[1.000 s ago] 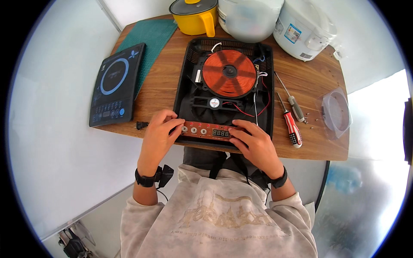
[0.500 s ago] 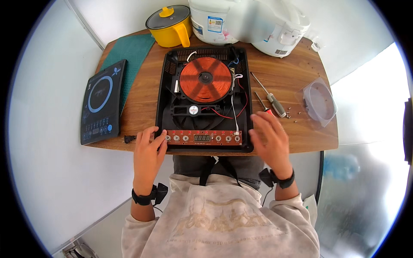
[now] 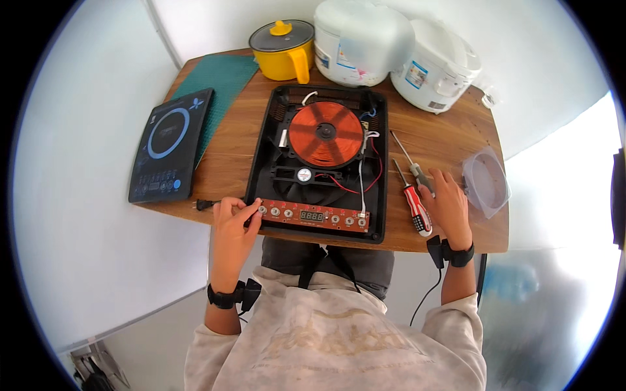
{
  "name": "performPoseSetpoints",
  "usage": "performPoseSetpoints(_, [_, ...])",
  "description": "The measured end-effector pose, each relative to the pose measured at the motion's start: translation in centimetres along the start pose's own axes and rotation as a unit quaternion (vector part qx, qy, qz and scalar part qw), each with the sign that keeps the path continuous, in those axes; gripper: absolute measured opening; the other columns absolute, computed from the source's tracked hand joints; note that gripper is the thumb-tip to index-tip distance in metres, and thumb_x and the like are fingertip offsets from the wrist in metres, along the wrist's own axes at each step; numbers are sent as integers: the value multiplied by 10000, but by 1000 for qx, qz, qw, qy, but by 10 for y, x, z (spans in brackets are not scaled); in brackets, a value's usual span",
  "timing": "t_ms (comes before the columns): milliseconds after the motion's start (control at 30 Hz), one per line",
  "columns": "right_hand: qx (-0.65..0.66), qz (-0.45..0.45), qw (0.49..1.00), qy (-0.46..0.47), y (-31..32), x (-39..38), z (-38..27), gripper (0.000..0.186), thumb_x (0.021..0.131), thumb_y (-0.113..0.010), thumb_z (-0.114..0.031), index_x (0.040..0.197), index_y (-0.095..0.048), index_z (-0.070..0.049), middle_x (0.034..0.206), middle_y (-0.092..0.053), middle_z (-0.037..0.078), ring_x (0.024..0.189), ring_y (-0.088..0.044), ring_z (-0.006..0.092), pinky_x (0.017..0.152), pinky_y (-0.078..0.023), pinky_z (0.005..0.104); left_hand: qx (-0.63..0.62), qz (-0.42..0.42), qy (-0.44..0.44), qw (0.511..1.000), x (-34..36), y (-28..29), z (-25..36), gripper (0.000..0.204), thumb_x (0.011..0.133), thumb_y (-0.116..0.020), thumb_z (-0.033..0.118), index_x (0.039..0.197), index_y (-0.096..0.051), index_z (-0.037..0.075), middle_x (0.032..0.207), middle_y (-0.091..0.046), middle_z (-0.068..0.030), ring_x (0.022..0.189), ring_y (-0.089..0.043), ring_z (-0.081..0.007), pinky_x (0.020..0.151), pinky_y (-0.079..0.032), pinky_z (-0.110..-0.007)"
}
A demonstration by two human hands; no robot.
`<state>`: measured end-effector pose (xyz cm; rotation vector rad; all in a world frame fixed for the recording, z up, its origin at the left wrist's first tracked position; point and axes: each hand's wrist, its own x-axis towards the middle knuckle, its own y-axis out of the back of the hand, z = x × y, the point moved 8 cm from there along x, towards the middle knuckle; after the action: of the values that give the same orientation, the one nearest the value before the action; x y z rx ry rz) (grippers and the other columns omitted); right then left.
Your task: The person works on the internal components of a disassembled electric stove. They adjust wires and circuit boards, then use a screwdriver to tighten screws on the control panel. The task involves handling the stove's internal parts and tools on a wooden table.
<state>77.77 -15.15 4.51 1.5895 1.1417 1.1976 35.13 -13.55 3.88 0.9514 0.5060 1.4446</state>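
Note:
An induction cooker base (image 3: 382,221) lies open in front of me, with a round copper coil (image 3: 310,133) inside. Along its near edge runs a reddish-brown control circuit board (image 3: 326,225) with buttons and a small display. My left hand (image 3: 235,225) pinches the board's left end between thumb and fingers. To the right, my right hand (image 3: 451,205) rests low over the table, fingers stretched and slightly bent, beside a grey-handled screwdriver (image 3: 422,177) whose handle it partly covers. A red-and-white screwdriver (image 3: 417,207) lies left of that hand. Whatever is under the right fingertips is hidden.
A black glass cooktop panel (image 3: 171,146) lies partly on a green mat (image 3: 218,75) at left. A yellow pot (image 3: 280,58) and two white rice cookers (image 3: 358,45) stand at the back. A clear plastic container (image 3: 486,182) sits at right. A black plug (image 3: 203,204) lies near my left hand.
My right hand has moved right, from beside the base's corner to the grey screwdriver, uncovering the red-and-white one. My left hand stays at the board's left end. The view has shifted.

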Motion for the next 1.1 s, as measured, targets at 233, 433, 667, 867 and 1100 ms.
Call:
performPoseSetpoints(233, [-54,-105,993,4,-49,-6,-100,323,921,-718,-257,1134,-643,-27,1003,-692,210,955,-682,436,783,-541,523,-82,9,67,994,-24,59,-111,268,896,-765,161,1157,-808,120,984,-541,-79,983,-537,-254,843,-470,-365])
performPoseSetpoints(433, [-29,-55,996,-60,-42,-20,-172,287,947,-697,-203,1198,-647,-74,1000,-722,238,940,-673,463,769,-521,544,-109,36,100,988,-50,103,-182,231,874,-773,172,1087,-809,91,983,-542,-81,986,-539,-268,857,-469,-378])
performPoseSetpoints(667, [126,77,989,21,19,-43,-312,338,954,-740,-165,1266,-655,-68,961,-704,123,842,-683,265,748,-540,379,-84,87,65,991,-99,153,-257,208,862,-781,140,1060,-795,79,983,-526,-86,965,-546,-268,840,-477,-374])
performPoseSetpoints(867, [330,17,940,87,46,-93,-483,291,937,-781,-134,1178,-649,-38,1006,-679,59,861,-649,112,769,-539,262,-81,80,9,993,-149,195,-301,240,855,-774,124,1088,-748,74,1150,-547,-123,1107,-535,-331,954,-482,-428])
performPoseSetpoints(1100, [406,-38,901,149,-1,-97,-643,145,991,-676,-160,1033,-589,-51,742,-646,27,623,-584,78,566,-468,250,-139,31,-26,989,-157,199,-359,385,919,-701,112,1303,-669,94,1411,-498,-202,1288,-530,-384,1105,-437,-438])
